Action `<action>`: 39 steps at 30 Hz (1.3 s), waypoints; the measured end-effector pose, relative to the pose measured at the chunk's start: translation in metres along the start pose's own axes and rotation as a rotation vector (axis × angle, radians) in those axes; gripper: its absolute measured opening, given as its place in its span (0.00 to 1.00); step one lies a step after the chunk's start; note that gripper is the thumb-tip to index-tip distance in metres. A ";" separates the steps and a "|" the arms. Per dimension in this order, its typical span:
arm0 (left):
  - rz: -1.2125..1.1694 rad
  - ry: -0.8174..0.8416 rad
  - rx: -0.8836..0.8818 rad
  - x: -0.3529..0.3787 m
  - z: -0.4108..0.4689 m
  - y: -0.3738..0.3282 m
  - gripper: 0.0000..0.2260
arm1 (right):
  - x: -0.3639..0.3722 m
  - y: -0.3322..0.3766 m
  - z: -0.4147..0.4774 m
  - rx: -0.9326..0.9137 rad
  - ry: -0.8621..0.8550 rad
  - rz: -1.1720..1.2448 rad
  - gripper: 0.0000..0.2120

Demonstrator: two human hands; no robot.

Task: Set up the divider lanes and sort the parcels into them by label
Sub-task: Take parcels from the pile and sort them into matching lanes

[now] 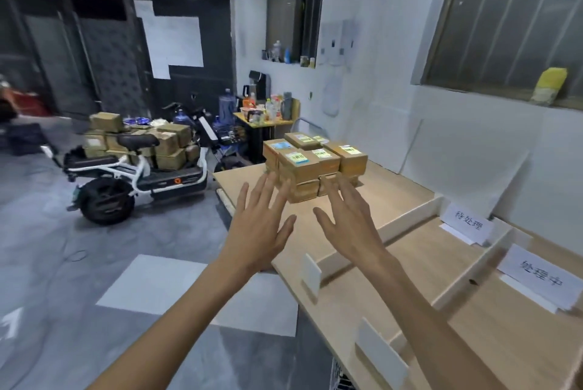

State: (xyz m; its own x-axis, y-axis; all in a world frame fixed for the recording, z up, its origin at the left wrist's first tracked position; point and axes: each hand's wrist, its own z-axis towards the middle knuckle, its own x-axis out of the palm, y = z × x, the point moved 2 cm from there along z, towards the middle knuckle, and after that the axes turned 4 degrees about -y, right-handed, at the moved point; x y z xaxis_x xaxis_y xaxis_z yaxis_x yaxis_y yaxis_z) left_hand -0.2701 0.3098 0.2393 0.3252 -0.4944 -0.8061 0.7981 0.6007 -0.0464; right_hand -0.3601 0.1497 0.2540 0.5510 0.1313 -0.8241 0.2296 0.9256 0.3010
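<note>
The parcels [315, 162], small brown cardboard boxes with coloured labels on their lids, stand stacked in a tight block of several layers at the far end of the worktop [394, 194], at about twelve o'clock in the view. They look stiff, square-edged and light enough to lift one or two at a time. The card faces are probably a little slick, so the safest hold would be across opposite side walls of a top box. Lifting it straight up should keep its neighbours from being dragged off the pile. The labels face up, so each can be read before it is lifted.

The left hand [258, 225] hovers at the stack's seven o'clock, fingers straight and spread wide, holding nothing. Its fingertips come close to the lower boxes, but I cannot tell whether they touch. The right hand [350, 219] hovers at five o'clock, likewise spread wide and holding nothing.

At four o'clock from the stack, the dividers [410, 222] stand upright across the worktop, forming lanes, with label cards [468, 225] propped at their far ends. At nine o'clock, on the floor, a scooter [135, 168] carries more boxes.
</note>
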 end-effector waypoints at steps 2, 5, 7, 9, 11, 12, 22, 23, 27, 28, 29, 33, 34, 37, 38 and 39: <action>-0.012 0.001 -0.034 0.002 0.014 0.030 0.28 | 0.016 0.014 0.023 0.026 0.014 0.020 0.30; -0.003 -0.002 -0.038 0.012 0.037 0.063 0.29 | 0.032 0.027 0.057 0.000 -0.011 0.027 0.29; -0.003 0.006 -0.046 0.024 0.056 0.083 0.30 | 0.045 0.030 0.083 -0.012 -0.010 0.025 0.29; -0.010 0.022 -0.050 0.040 0.076 0.102 0.32 | 0.060 0.029 0.109 -0.003 0.001 0.020 0.29; -0.016 0.049 -0.050 0.060 0.098 0.122 0.34 | 0.076 0.024 0.137 0.011 0.004 0.003 0.28; -0.019 0.065 -0.047 0.071 0.112 0.132 0.34 | 0.085 0.021 0.152 0.021 0.007 -0.007 0.28; -0.054 0.070 -0.046 0.166 0.246 0.220 0.29 | 0.172 -0.013 0.313 0.118 0.039 -0.063 0.29; -0.056 0.085 -0.047 0.175 0.257 0.229 0.29 | 0.180 -0.014 0.324 0.130 0.049 -0.063 0.29; -0.075 0.100 -0.023 0.209 0.302 0.260 0.31 | 0.209 -0.017 0.367 0.170 0.077 -0.074 0.29; -0.082 0.108 -0.014 0.218 0.312 0.268 0.32 | 0.217 -0.017 0.377 0.181 0.080 -0.079 0.29; -0.092 0.110 -0.009 0.227 0.322 0.277 0.32 | 0.225 -0.018 0.388 0.192 0.083 -0.087 0.30; -0.134 0.110 0.048 0.267 0.363 0.319 0.33 | 0.264 -0.019 0.433 0.256 0.092 -0.115 0.30; -0.143 0.113 0.067 0.277 0.374 0.331 0.33 | 0.274 -0.019 0.445 0.275 0.084 -0.130 0.30; -0.173 0.133 0.110 0.303 0.405 0.370 0.33 | 0.302 -0.015 0.479 0.359 0.055 -0.138 0.30; -0.181 0.143 0.122 0.310 0.415 0.383 0.34 | 0.311 -0.013 0.488 0.384 0.054 -0.132 0.31; -0.189 0.157 0.135 0.318 0.424 0.394 0.34 | 0.319 -0.011 0.496 0.404 0.052 -0.125 0.31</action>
State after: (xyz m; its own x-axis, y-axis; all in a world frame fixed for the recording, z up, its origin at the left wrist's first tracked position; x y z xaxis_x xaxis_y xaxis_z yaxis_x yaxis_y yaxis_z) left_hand 0.3627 0.1232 0.2152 0.0898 -0.4799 -0.8727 0.9011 0.4124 -0.1340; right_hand 0.2113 0.0051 0.2262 0.4602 0.0544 -0.8861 0.5937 0.7233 0.3527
